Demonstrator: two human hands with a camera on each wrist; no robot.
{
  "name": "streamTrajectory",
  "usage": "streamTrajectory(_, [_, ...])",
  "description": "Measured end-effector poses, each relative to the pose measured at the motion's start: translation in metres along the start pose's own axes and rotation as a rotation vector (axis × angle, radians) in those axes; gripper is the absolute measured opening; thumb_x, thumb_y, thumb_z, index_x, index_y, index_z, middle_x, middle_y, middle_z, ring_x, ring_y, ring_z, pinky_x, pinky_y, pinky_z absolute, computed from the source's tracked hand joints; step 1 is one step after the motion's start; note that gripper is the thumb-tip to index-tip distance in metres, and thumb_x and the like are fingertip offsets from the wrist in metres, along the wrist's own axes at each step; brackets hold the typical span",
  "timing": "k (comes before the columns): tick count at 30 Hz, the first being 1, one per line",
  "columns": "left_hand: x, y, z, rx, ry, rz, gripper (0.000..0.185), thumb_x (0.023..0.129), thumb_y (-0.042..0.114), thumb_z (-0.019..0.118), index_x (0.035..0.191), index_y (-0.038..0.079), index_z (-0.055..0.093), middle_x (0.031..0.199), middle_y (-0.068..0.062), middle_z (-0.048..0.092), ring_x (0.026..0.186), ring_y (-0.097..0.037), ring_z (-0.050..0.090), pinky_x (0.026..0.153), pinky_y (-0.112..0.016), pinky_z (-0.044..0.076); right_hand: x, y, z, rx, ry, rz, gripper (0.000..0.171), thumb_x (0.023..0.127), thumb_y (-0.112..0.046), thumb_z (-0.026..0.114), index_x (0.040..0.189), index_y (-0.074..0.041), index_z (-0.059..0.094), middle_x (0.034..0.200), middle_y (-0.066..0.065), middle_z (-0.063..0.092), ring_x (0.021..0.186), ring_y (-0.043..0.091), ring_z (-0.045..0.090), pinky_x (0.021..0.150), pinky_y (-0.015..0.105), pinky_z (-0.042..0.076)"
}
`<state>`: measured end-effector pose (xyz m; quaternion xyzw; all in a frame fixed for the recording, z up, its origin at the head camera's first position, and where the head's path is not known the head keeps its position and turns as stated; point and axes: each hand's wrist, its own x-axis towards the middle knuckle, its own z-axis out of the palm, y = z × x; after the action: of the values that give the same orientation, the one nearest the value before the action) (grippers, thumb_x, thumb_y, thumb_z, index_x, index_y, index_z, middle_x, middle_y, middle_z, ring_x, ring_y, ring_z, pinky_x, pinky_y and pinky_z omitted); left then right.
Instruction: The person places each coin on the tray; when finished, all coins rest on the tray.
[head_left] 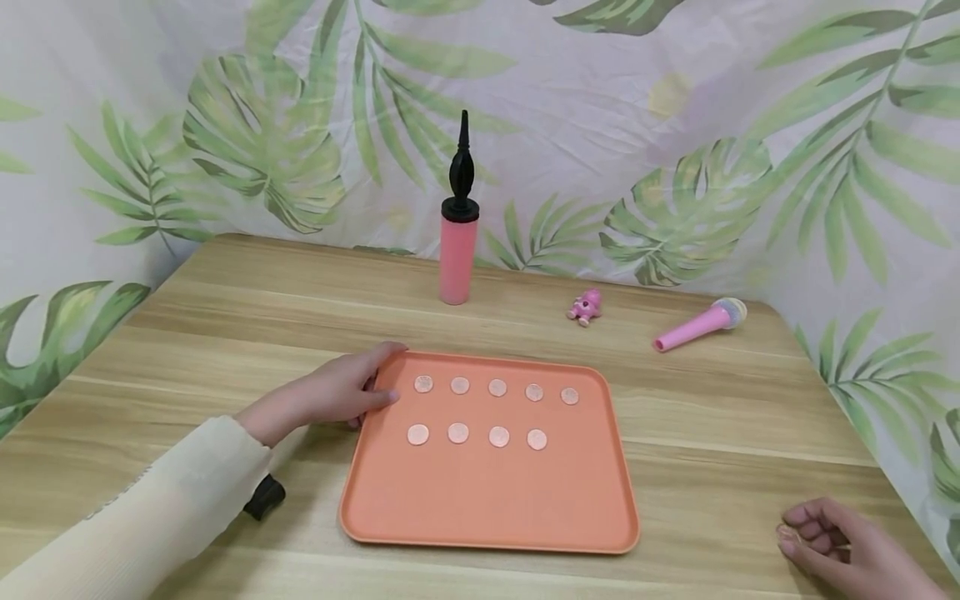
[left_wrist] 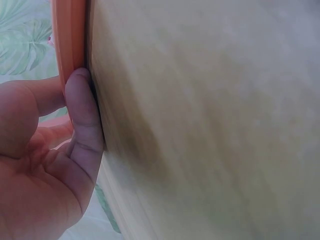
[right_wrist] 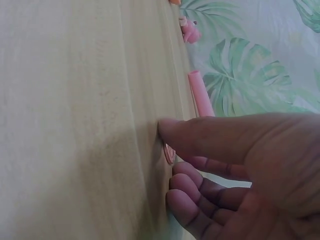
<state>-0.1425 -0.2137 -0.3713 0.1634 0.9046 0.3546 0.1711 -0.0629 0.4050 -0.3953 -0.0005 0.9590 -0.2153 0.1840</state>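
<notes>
An orange rectangular tray (head_left: 487, 508) lies on the table with several copper-coloured coins (head_left: 497, 387) set out in two rows on it. At its upper left corner my left hand (head_left: 352, 387) grips the rim, thumb over the inside edge. The left wrist view shows fingers of that hand against the tray's outer wall (left_wrist: 70, 35). Well to the right of the tray, near the table's right edge, my right hand (head_left: 847, 542) pinches a coin (right_wrist: 170, 153) between thumb and fingers, just above the wood. The fingers partly cover this coin.
Behind the tray stand a pink hand pump (head_left: 458, 258) with a black nozzle, a small pink toy figure (head_left: 585, 307) and a pink microphone (head_left: 701, 325) lying on its side. A black object (head_left: 265, 497) sits partly hidden by the left sleeve. Leaf-patterned cloth (head_left: 570, 108) hangs behind the table.
</notes>
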Motion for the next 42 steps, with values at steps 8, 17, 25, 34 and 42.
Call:
streamTrajectory(8, [-0.001, 0.0, 0.0, 0.0, 0.001, -0.005, 0.065, 0.103, 0.013, 0.065, 0.158, 0.001, 0.032, 0.069, -0.005, 0.056, 0.053, -0.013, 0.057, 0.053, -0.032, 0.054, 0.0, 0.002, 0.003, -0.016, 0.021, 0.003, 0.044, 0.105, -0.031, 0.066, 0.123, 0.008, 0.061, 0.108, 0.004, 0.069, 0.079, -0.01, 0.052, 0.068, 0.017, 0.052])
streamTrajectory(17, [-0.003, 0.002, 0.001, -0.004, 0.003, 0.008, 0.065, 0.104, 0.016, 0.065, 0.158, 0.0, 0.032, 0.07, -0.006, 0.056, 0.053, -0.014, 0.056, 0.052, -0.031, 0.053, -0.002, 0.007, 0.007, -0.014, 0.092, -0.036, 0.035, 0.103, -0.025, 0.068, 0.118, 0.006, 0.061, 0.101, 0.001, 0.067, 0.075, -0.009, 0.052, 0.066, 0.016, 0.052])
streamTrajectory(25, [-0.003, 0.003, -0.001, 0.008, 0.001, -0.015, 0.064, 0.104, 0.014, 0.064, 0.158, 0.002, 0.032, 0.069, -0.005, 0.055, 0.052, -0.014, 0.056, 0.053, -0.031, 0.053, -0.005, 0.003, 0.011, 0.061, 0.178, -0.041, 0.029, 0.104, -0.02, 0.067, 0.116, 0.005, 0.058, 0.078, -0.01, 0.067, 0.063, 0.0, 0.055, 0.057, 0.02, 0.048])
streamTrajectory(34, [-0.003, 0.005, 0.0, 0.004, 0.003, -0.003, 0.066, 0.104, 0.016, 0.065, 0.158, 0.0, 0.031, 0.07, -0.006, 0.056, 0.053, -0.014, 0.057, 0.053, -0.031, 0.054, -0.005, -0.003, 0.01, 0.172, 0.142, 0.028, 0.042, 0.109, -0.03, 0.059, 0.125, 0.008, 0.054, 0.089, -0.003, 0.071, 0.071, 0.007, 0.065, 0.063, 0.024, 0.058])
streamTrajectory(42, [-0.003, 0.005, 0.0, 0.009, 0.007, 0.006, 0.065, 0.104, 0.016, 0.065, 0.158, 0.0, 0.032, 0.07, -0.006, 0.056, 0.053, -0.014, 0.056, 0.052, -0.032, 0.053, 0.008, -0.022, 0.019, 0.228, 0.245, -0.205, 0.022, 0.105, -0.011, 0.064, 0.118, 0.005, 0.059, 0.083, -0.007, 0.069, 0.071, 0.006, 0.066, 0.062, 0.023, 0.057])
